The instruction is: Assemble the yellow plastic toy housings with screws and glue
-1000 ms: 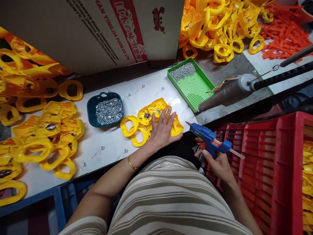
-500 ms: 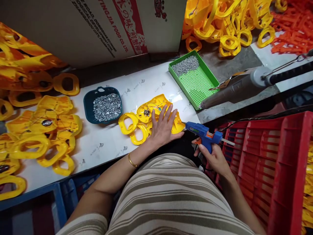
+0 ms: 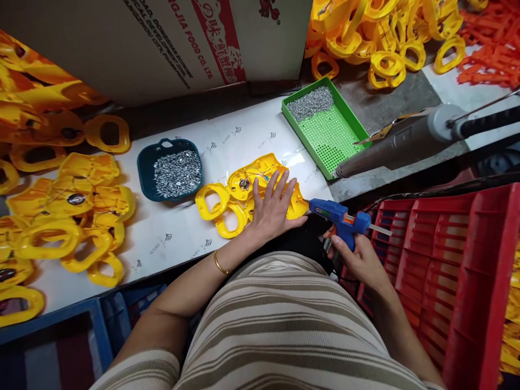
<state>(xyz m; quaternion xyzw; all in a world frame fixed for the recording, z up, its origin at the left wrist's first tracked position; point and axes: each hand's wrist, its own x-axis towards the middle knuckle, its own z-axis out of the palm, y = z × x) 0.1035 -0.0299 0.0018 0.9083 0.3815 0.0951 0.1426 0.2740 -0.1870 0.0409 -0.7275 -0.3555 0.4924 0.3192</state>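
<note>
My left hand [image 3: 271, 208] lies with fingers spread over a yellow plastic shell [image 3: 260, 165] on the white-covered bench. Thin wires and a small round metal part show inside the shell, whose middle is hidden under the hand. Two yellow rings [image 3: 231, 220] stick out at its left end. In my right hand [image 3: 363, 259] is a blue hot glue gun [image 3: 335, 216], fingers wrapped round its handle. Its nozzle points left at the shell's right end, and a clear glue stick [image 3: 381, 230] pokes out of its back.
A dark teal tray [image 3: 147, 176] and a green tray [image 3: 314, 145] hold small screws. A grey power screwdriver [image 3: 396, 143] lies at the green tray. Yellow shells [image 3: 73, 197] pile up left and back right, near orange-red parts [image 3: 491, 49]. A carton [image 3: 162, 49] stands behind; a red crate [image 3: 483, 281] is right.
The view has shifted slightly. My left hand stays spread on the shell, and the glue gun is still held with its nozzle at the shell's right end.
</note>
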